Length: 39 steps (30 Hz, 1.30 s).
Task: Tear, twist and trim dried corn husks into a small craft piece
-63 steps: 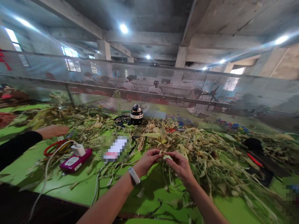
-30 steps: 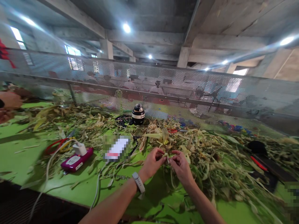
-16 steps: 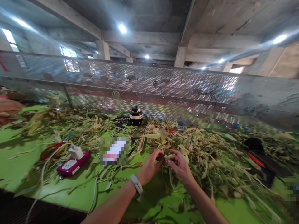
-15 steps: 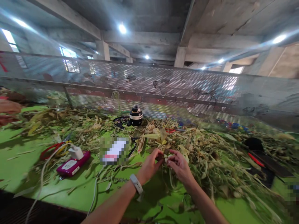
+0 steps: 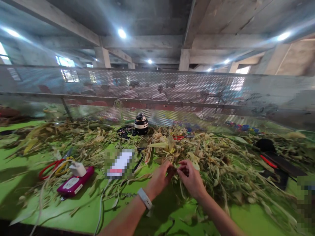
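My left hand (image 5: 162, 177) and my right hand (image 5: 190, 177) meet over the near edge of a heap of dried plant strips (image 5: 228, 157). The fingers of both are closed in a pinch, with the tips almost touching. Between them is a small piece of pale dried plant strip (image 5: 182, 188), part of which seems to hang below the right fingers; the fingertips hide most of it. A pale watch band (image 5: 145, 198) circles my left wrist. Just beyond the hands lie a broad yellowish leaf (image 5: 169, 146) and other dry leaves.
Left of the hands lie a blurred-out phone (image 5: 120, 164) on a cable and a magenta power strip (image 5: 76, 183) with a white charger (image 5: 77, 169). Red-handled scissors (image 5: 50, 168) rest beside it. A black jar-shaped object (image 5: 141, 124) stands before a perforated metal screen (image 5: 157, 88). The tabletop (image 5: 81, 209) is green.
My view has shifted slightly right and tilted up a little. Both hands stay together over the heap; the pale piece showing between the fingertips earlier is now mostly covered.
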Motion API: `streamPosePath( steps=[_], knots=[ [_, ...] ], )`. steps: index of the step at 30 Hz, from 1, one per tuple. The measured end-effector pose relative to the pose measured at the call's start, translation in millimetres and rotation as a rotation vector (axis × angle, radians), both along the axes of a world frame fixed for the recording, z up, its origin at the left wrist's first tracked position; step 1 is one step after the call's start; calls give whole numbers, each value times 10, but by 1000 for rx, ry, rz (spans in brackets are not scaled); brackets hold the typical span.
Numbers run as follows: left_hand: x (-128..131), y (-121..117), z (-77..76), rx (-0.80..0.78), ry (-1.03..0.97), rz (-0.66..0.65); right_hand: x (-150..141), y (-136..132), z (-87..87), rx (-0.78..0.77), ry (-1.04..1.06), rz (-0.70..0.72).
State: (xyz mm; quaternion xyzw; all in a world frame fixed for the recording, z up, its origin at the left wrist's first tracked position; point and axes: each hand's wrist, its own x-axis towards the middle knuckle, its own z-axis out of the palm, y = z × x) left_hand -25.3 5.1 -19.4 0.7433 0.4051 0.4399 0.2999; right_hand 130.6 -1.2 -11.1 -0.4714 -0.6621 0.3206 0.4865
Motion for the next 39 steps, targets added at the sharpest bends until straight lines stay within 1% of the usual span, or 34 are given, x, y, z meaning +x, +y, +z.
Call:
streamPosePath(
  steps=[4,7,10,12,15,17,18,20,21,23,26,30,32,34,36,39],
  knots=[
    [-43,15,-25,48,142,1,15,64,-46,-159,130,124],
    [-65,23,-27,61,192,-35,22,113,-80,-278,198,140],
    [-62,9,-10,20,184,-104,21,136,-87,-268,142,114],
    [-46,-7,8,-47,124,-125,23,133,-69,-222,86,73],
    [-16,-14,28,-167,9,-129,36,116,-26,-92,-18,-44],
    [-4,-2,31,-262,-58,-179,44,110,-9,-24,-73,-90],
    [-2,7,32,-323,-94,-225,45,111,-8,-24,-78,-85],
    [-5,22,35,-458,-168,-320,41,116,-16,-80,-36,-42],
    [-8,26,40,-515,-199,-350,36,119,-21,-109,-1,-21],
    [-12,22,56,-586,-237,-369,22,120,-22,-151,70,1],
    [-11,-6,93,-597,-230,-378,6,102,9,-204,148,12],
    [-18,-64,179,-513,-161,-443,4,76,61,-286,265,11],
    [-31,-95,231,-487,-116,-447,8,76,74,-286,295,-15],
    [-45,-122,263,-496,-81,-429,12,80,83,-264,299,-46],
    [-52,-139,255,-520,-93,-395,13,79,94,-255,306,-52],
    [-33,-149,179,-527,-178,-330,5,62,109,-282,339,-1]
  ],
)
